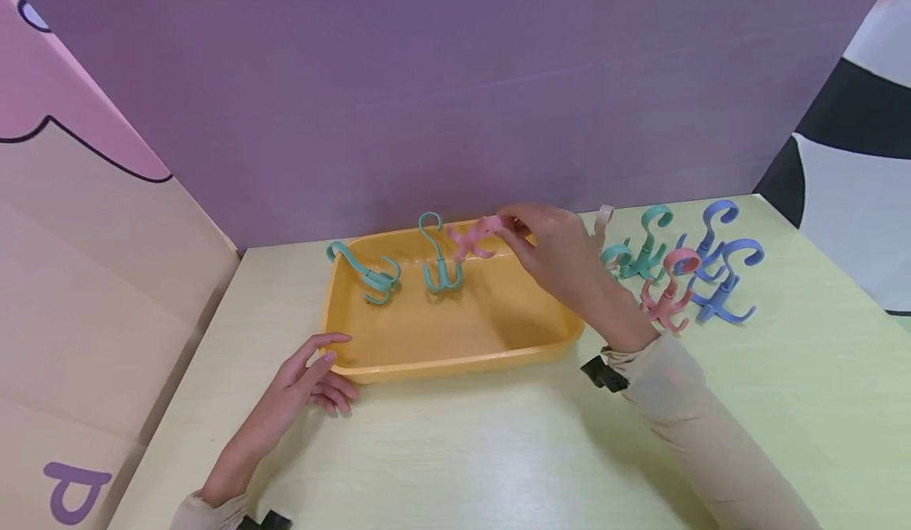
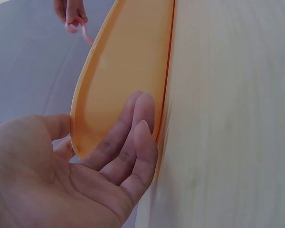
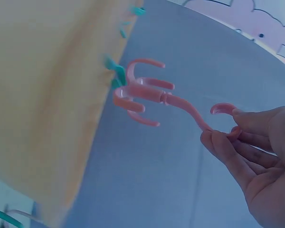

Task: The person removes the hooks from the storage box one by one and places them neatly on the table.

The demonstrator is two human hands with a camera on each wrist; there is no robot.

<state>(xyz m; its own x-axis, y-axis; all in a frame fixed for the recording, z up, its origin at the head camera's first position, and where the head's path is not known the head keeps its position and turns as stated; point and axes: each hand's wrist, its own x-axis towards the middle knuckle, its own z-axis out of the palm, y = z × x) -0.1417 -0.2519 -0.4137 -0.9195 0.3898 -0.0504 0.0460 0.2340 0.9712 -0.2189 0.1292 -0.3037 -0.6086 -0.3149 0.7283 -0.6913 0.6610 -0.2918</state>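
Note:
My right hand pinches the curved top of a pink four-prong hook over the back of the yellow tray. In the right wrist view the pink hook's prongs point away from the fingers. My left hand grips the tray's near left corner, with some fingers over the rim and others outside below it. Two teal hooks are in the tray: one leans on the left rim, the other stands near the back wall.
Right of the tray, several hooks stand on the pale table: green, pink, blue and a whitish one partly behind my right hand. A purple panel rises behind the table, and a printed panel stands at left.

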